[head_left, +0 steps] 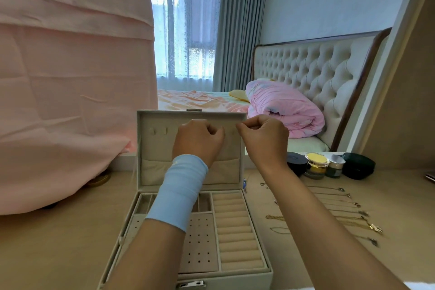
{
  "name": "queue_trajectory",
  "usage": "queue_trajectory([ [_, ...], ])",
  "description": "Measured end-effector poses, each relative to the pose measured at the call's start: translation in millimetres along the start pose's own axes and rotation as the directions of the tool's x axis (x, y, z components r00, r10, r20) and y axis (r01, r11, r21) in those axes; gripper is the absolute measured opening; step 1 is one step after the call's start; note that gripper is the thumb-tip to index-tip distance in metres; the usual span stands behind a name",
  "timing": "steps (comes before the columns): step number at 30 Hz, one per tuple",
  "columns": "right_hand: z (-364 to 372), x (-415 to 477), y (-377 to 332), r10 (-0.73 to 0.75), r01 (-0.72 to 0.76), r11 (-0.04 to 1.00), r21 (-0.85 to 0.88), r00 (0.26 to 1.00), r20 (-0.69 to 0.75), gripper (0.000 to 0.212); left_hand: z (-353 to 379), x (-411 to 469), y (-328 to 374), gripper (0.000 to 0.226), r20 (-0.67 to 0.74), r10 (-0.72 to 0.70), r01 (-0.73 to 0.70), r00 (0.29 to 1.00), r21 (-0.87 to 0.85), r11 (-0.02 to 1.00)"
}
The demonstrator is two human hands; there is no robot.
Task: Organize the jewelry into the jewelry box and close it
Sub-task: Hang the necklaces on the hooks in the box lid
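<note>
Two fists, left hand (199, 140) and right hand (264, 141), raised nearly together, fingers curled tight before the upright lid (160, 148); anything pinched too fine to tell. Jewelry box (237, 238) open at 6 o'clock beneath them. Necklaces (374, 227) in rows at 3 o'clock of it.

Soft matt lining, bright metal trimmings.
The jewelry box (236, 231) is lined in matt beige velvety cloth, its clasp (190, 285) shiny metal; the necklaces (350, 218) are thin gold-coloured metal chains on a smooth matt wood-look table (58, 247); a creased pink cloth (70, 77) hangs beside.
</note>
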State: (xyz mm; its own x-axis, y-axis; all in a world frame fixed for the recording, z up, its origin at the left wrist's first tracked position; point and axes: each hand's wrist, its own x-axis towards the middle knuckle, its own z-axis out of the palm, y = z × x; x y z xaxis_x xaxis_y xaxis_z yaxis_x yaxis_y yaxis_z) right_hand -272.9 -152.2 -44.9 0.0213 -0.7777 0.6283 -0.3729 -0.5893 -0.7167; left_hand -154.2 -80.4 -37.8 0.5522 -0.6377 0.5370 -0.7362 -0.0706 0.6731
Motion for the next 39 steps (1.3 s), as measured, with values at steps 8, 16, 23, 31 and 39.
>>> queue_trajectory([
  [8, 11.2, -0.3, 3.1, -0.181, 0.179, 0.944, -0.277, 0.983, 0.019, 0.008, 12.0, 4.4, -7.3, 0.032, 0.057, -0.08, 0.078, 0.995, 0.047, 0.996],
  [16, -1.8, -23.6, 5.5, 0.048, 0.057, 0.941, -0.335, 0.954, 0.297, 0.017, 2.5, -3.8, -16.7, 0.032, 0.416, -0.16, 0.237, 0.895, -0.14, 0.961],
  [23, -28.0, -29.7, -1.7, 0.262, -0.428, 0.904, -0.013, 0.528, 0.808, 0.027, -19.4, -9.2, -7.6, 0.018, 0.647, -0.019, 0.368, 0.763, -0.409, 0.835],
  [31, -42.4, -21.0, -8.8, 0.193, -0.111, 0.981, -0.159, 0.629, 0.753, 0.026, -17.1, -16.4, -8.5, 0.018, 0.646, -0.082, 0.225, 0.759, -0.141, 0.964],
  [39, -47.6, -12.8, -15.3, 0.001, 0.114, 0.983, -0.141, 0.774, 0.633, 0.028, -0.2, -31.8, -7.8, 0.02, 0.823, -0.053, 0.487, 0.565, -0.282, 0.827],
])
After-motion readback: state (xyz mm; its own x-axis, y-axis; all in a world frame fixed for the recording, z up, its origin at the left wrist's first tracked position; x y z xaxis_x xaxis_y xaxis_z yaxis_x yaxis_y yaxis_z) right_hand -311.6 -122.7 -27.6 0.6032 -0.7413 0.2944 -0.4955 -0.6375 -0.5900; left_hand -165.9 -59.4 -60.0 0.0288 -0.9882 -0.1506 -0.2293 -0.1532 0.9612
